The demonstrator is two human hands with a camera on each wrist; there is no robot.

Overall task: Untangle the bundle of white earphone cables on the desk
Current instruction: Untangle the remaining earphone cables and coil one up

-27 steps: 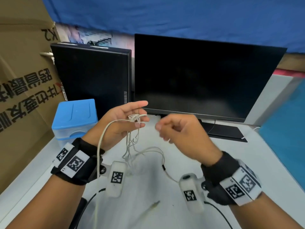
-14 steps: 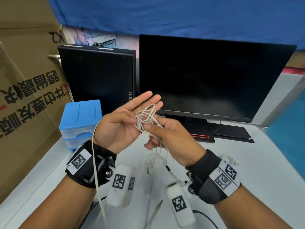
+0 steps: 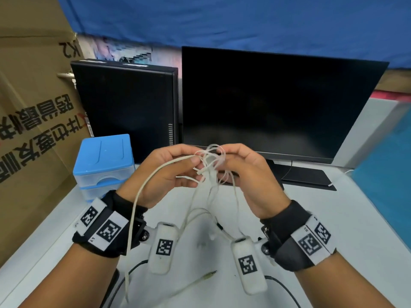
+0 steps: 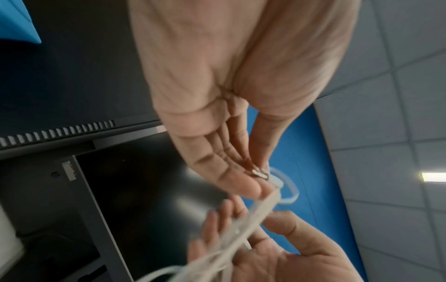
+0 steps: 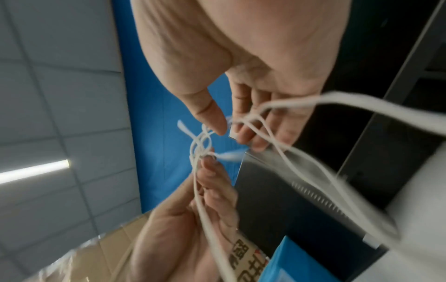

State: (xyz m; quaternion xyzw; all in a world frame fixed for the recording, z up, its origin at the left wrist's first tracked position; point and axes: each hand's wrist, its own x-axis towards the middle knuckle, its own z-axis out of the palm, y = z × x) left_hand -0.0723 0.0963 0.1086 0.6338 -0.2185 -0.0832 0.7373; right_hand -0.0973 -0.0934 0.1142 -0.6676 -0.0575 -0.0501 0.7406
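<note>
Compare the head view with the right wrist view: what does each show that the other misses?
Only the head view shows the desk, the loose cable ends hanging down to it, the audio plug lying there, the blue storage box, and both wrist straps. Only the right wrist view shows the knot from below against the ceiling, with its loops crossing between the fingers. Both show the left hand and right hand pinching the tangled earphone cables, plus the dark monitor.

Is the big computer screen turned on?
No, the monitor behind the left hand and right hand is completely black, with no picture or light showing on it.
</note>
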